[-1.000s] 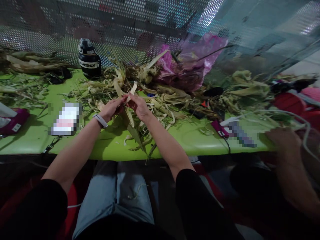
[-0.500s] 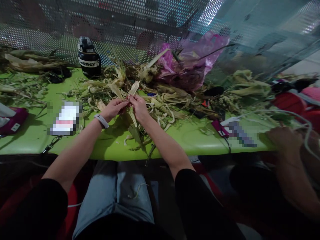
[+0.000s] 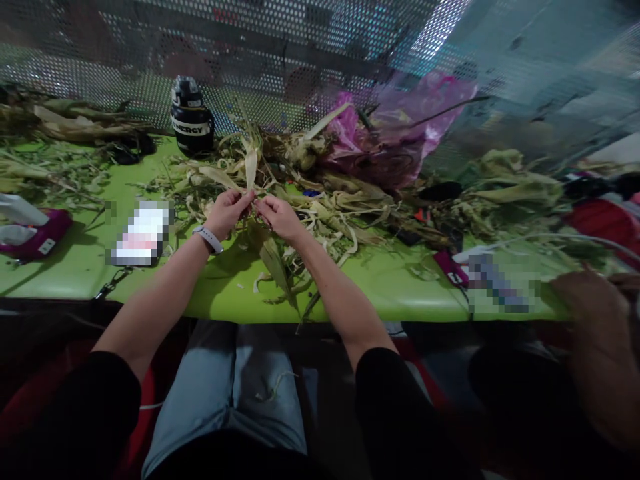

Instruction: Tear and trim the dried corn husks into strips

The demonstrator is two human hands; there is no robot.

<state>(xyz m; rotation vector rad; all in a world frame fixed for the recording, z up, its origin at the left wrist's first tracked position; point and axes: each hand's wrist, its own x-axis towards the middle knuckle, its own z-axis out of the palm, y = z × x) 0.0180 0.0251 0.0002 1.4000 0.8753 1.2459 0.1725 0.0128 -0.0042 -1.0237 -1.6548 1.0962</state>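
My left hand [image 3: 228, 209], with a white watch on its wrist, and my right hand [image 3: 278, 215] meet over the green table [image 3: 225, 293]. Both are closed in a pinch on a pale corn husk strip [image 3: 250, 168] that stands upright between them. A longer husk leaf [image 3: 273, 257] hangs down from under my hands toward the table's near edge. A heap of loose husks [image 3: 330, 207] lies just beyond and to the right of my hands.
A black can [image 3: 191, 123] stands at the back by the perforated metal screen. A pink plastic bag [image 3: 395, 130] sits behind the husks. A magenta object [image 3: 35, 230] lies far left. Another person's hand [image 3: 595, 313] rests at the right edge, near a white cable.
My hands have shifted slightly left and up. The husk strip between them has turned from leaning right to standing upright. The view has panned a little.
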